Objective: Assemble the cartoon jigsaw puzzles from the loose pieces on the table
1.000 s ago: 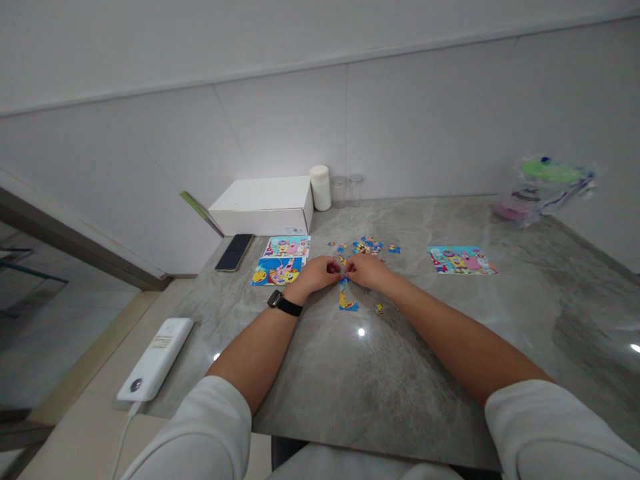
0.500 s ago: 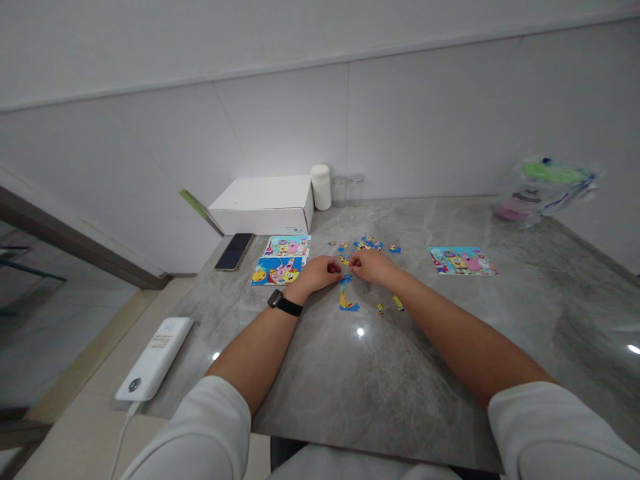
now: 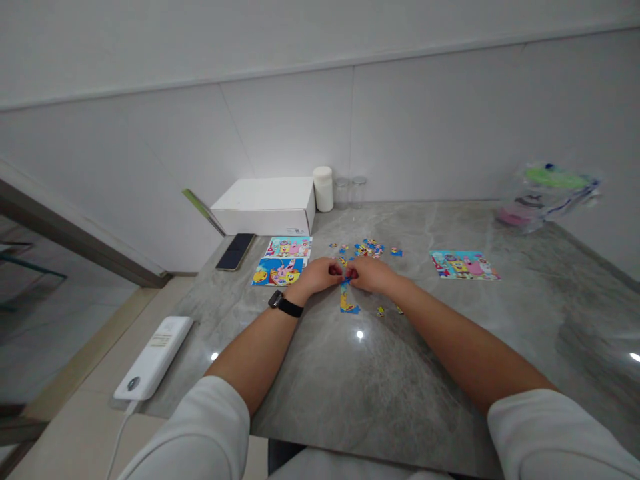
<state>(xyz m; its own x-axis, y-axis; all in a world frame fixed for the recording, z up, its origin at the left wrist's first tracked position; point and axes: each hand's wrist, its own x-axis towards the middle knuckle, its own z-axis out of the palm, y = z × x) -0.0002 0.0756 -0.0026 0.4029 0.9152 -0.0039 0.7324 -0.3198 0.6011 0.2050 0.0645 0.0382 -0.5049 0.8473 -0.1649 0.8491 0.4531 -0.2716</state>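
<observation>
My left hand is closed in a pinch, its fingertips at the top end of an L-shaped strip of joined jigsaw puzzle pieces, blue and yellow. From the other side my right hand pinches at that same end, fingertips almost touching the left ones. The piece between the fingers is mostly covered. Beyond the hands lies a heap of loose puzzle pieces, with a few single ones around it. Nearer me, a small yellow piece rests beside my right forearm, which partly hides another.
Picture cards lie on the left, another picture card on the right. A phone, white box, white bottle and clear glasses stand farther back. A power bank sits at the left edge, a plastic bag far right.
My right hand has shifted slightly left and down, closer to my left hand and the strip's top end. Its forearm now covers more of the yellow piece beside it.
</observation>
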